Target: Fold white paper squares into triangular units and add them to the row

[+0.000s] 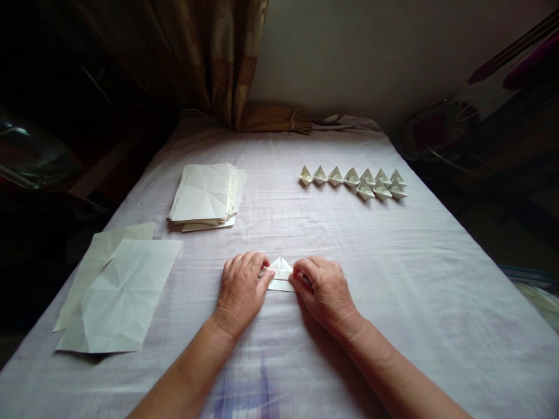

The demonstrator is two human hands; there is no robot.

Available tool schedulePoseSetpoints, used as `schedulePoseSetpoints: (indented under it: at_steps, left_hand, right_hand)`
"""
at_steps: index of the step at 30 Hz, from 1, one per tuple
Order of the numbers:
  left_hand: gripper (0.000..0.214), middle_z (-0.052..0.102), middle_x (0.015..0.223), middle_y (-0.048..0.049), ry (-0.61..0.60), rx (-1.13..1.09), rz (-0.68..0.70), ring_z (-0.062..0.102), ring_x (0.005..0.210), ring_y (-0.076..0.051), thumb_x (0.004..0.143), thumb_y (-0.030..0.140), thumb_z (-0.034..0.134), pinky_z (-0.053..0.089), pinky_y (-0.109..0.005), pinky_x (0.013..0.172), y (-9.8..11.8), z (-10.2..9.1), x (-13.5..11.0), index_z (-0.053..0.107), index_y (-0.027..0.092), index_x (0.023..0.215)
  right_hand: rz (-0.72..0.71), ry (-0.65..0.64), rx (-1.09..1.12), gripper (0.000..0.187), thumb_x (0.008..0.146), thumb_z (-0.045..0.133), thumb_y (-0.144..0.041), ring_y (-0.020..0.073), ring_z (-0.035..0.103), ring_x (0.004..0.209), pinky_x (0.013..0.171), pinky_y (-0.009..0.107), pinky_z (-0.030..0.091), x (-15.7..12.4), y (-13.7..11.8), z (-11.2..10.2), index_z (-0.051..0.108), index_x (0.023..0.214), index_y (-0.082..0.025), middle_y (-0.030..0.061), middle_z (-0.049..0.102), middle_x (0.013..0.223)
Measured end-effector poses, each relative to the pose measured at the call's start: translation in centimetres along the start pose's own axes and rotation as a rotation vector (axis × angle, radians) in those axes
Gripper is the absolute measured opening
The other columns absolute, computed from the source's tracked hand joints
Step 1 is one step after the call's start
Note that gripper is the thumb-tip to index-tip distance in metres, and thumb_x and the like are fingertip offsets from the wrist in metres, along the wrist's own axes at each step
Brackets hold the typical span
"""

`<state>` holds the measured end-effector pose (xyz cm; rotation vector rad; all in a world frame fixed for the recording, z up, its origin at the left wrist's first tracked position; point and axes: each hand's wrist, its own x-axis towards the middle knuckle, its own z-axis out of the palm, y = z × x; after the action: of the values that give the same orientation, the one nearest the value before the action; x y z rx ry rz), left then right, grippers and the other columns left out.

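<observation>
A small folded white paper [280, 275] with a pointed top and a flat band along its lower edge lies between my hands, at the front middle of the cloth. My left hand [244, 285] pinches its left end between thumb and fingers. At the right end, the thumb and bent fingers of my right hand [324, 289] grip the paper too. Both ends of the paper are hidden under my fingers.
A stack of creased paper sheets [203, 192] lies at back left. Two loose creased sheets [124, 294] overlap at left. Several small folded paper boats [351, 177] stand in two rows at back right. A pale cloth [419, 302] covers the surface; a curtain [227, 58] hangs behind.
</observation>
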<state>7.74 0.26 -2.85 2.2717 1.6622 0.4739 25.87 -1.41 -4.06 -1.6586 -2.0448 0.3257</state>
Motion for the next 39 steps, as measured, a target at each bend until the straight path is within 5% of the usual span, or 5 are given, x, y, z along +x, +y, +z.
schedulePoseSetpoints:
  at_steps: [9, 18, 25, 39]
  left_hand:
    - [0.007, 0.061, 0.087, 0.0003, -0.037, -0.057, -0.009, 0.056, 0.087, -0.020, 0.088, 0.019, 0.060, 0.039, -0.034, 0.081, -0.5, -0.3, 0.1, 0.058, 0.023, 0.082]
    - [0.010, 0.060, 0.087, -0.0004, 0.001, 0.009, 0.035, 0.056, 0.088, -0.020, 0.088, 0.032, 0.063, 0.038, -0.035, 0.083, -0.3, 0.1, -0.1, 0.061, 0.024, 0.084]
    - [0.003, 0.061, 0.092, -0.0014, -0.001, 0.000, 0.000, 0.057, 0.091, -0.021, 0.087, 0.026, 0.063, 0.039, -0.036, 0.084, -0.8, -0.3, -0.1, 0.064, 0.024, 0.084]
    - [0.005, 0.063, 0.089, -0.0014, -0.035, -0.032, -0.044, 0.059, 0.090, -0.021, 0.084, 0.024, 0.062, 0.040, -0.036, 0.083, -1.6, -1.1, 0.0, 0.064, 0.022, 0.080]
  right_hand:
    - [-0.018, -0.030, 0.020, 0.013, 0.088, 0.059, -0.026, 0.0162, 0.056, 0.075, 0.072, 0.029, 0.030, 0.0, -0.1, -0.2, 0.063, 0.077, -0.020, 0.0009, 0.062, 0.076]
    - [0.089, -0.025, -0.137, 0.026, 0.085, 0.064, -0.041, 0.0187, 0.053, 0.078, 0.074, 0.032, 0.027, 0.6, -2.0, 0.3, 0.060, 0.072, -0.020, 0.0034, 0.060, 0.079]
    - [0.138, -0.030, -0.012, 0.013, 0.082, 0.069, -0.030, 0.0183, 0.055, 0.085, 0.078, 0.032, 0.028, 0.0, -0.4, -0.5, 0.063, 0.073, -0.022, -0.0003, 0.060, 0.082]
    - [0.084, -0.009, 0.067, 0.017, 0.081, 0.068, -0.030, 0.0177, 0.056, 0.081, 0.076, 0.031, 0.032, -0.1, 1.4, -0.8, 0.061, 0.068, -0.021, 0.0005, 0.062, 0.080]
